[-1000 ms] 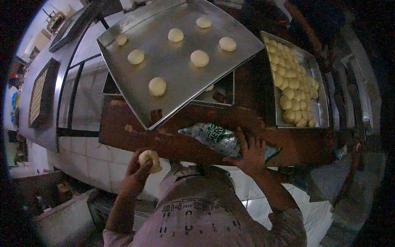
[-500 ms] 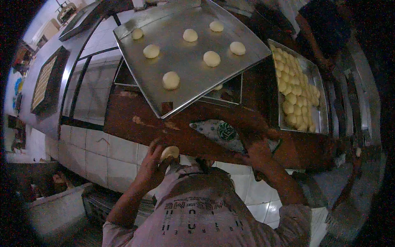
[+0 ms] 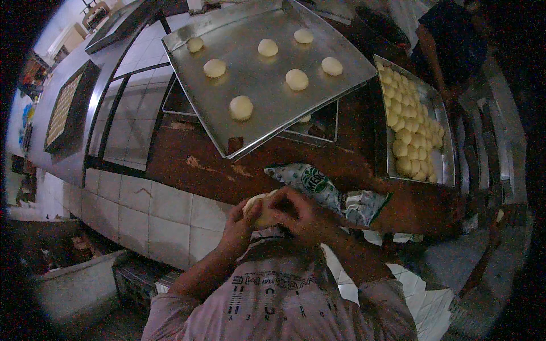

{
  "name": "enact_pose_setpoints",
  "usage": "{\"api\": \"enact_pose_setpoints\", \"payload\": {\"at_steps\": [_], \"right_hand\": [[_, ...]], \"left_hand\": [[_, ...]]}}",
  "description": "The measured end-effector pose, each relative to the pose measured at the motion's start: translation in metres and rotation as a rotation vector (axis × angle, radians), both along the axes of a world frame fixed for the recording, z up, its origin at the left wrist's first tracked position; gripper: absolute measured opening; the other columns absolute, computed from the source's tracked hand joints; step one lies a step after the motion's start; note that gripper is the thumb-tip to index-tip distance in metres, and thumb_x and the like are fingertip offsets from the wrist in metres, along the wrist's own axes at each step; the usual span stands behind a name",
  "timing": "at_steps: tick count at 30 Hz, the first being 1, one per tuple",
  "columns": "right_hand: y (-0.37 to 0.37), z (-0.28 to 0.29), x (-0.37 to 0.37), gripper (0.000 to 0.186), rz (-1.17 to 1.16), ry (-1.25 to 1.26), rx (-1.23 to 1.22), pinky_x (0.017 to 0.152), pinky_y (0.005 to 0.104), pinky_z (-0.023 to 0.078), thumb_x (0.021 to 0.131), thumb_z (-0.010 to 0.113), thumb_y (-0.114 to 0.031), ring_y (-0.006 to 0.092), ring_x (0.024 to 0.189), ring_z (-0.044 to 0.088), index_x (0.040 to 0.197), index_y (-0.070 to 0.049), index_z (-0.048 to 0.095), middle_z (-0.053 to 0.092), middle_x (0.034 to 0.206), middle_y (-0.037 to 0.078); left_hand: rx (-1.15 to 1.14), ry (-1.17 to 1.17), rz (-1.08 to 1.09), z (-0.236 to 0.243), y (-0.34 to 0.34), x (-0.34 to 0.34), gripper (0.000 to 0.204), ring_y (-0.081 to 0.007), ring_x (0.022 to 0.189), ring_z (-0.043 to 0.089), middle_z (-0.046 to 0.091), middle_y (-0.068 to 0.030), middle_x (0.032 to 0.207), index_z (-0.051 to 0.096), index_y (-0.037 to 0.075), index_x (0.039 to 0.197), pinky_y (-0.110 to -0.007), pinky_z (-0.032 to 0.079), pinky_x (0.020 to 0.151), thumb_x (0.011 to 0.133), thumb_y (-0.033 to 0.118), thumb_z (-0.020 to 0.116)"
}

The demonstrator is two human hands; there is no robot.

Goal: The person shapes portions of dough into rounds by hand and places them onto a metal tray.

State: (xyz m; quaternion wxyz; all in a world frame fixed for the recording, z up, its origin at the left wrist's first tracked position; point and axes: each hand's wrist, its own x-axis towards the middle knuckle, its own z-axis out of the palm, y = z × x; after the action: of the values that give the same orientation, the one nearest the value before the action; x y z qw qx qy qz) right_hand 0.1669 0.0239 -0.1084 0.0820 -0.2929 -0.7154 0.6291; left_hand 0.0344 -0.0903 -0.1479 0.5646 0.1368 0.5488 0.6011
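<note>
My left hand (image 3: 239,227) grips a pale dough piece (image 3: 256,210) just above my body, at the front edge of the brown wooden table (image 3: 210,179). My right hand (image 3: 293,210) has its curled fingers on the same dough, partly hiding it. A white and green plastic bag (image 3: 310,182) lies behind my right hand. Beyond it, a large metal tray (image 3: 256,119) sits askew over another tray (image 3: 335,131) and holds several round dough balls (image 3: 296,79).
A tray (image 3: 446,148) packed with dough balls (image 3: 409,131) stands at the right. A person in dark clothing (image 3: 449,40) is at the upper right. On the left are a metal counter (image 3: 42,142) with a long pan (image 3: 77,113), a tiled surface (image 3: 170,227) and dark crates (image 3: 133,273).
My right hand has left the plastic bag and moved left onto the dough in my left hand. My left hand has moved right, toward the middle. The view has shifted slightly.
</note>
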Motion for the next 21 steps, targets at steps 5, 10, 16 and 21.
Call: {"api": "enact_pose_setpoints", "payload": {"at_steps": [5,10,16,21], "right_hand": [[0.03,-0.03,0.023,0.056,-0.207,-0.414,1.128,0.091,0.0451,0.041,0.076,0.067,-0.031,0.0378,0.106,0.05,0.123,-0.009,0.045,0.053,0.109,0.022],[0.032,-0.033,0.018,0.062,-0.158,-0.404,1.031,0.093,0.0458,0.04,0.073,0.069,-0.031,0.0404,0.107,0.049,0.128,-0.014,0.045,0.052,0.116,0.022],[0.047,-0.053,0.036,0.056,-0.128,-0.368,0.683,0.086,0.0423,0.045,0.07,0.072,-0.023,0.0336,0.101,0.056,0.121,-0.013,0.051,0.058,0.111,0.015],[0.049,-0.044,0.031,0.05,-0.178,-0.255,0.82,0.084,0.0427,0.046,0.069,0.072,-0.019,0.034,0.1,0.057,0.116,-0.011,0.055,0.06,0.109,0.015]], "left_hand": [[0.082,-0.229,0.094,-0.009,-0.004,-0.04,0.049,-0.0164,0.084,0.059,0.059,-0.0093,0.102,0.05,0.003,0.116,-0.027,0.048,0.067,0.089,0.043,0.045],[0.025,-0.109,0.151,-0.026,0.011,-0.045,0.044,-0.0179,0.091,0.058,0.057,-0.01,0.107,0.047,0.003,0.122,-0.029,0.049,0.074,0.082,0.017,0.061],[0.039,-0.124,0.055,-0.046,0.035,-0.026,0.05,-0.0213,0.103,0.054,0.055,-0.0123,0.112,0.039,0.001,0.127,-0.033,0.045,0.088,0.082,0.006,0.061],[0.045,-0.049,-0.003,-0.054,0.04,-0.019,0.06,-0.0211,0.103,0.053,0.053,-0.0146,0.115,0.028,0.0,0.134,-0.034,0.044,0.089,0.083,0.008,0.06]]}}
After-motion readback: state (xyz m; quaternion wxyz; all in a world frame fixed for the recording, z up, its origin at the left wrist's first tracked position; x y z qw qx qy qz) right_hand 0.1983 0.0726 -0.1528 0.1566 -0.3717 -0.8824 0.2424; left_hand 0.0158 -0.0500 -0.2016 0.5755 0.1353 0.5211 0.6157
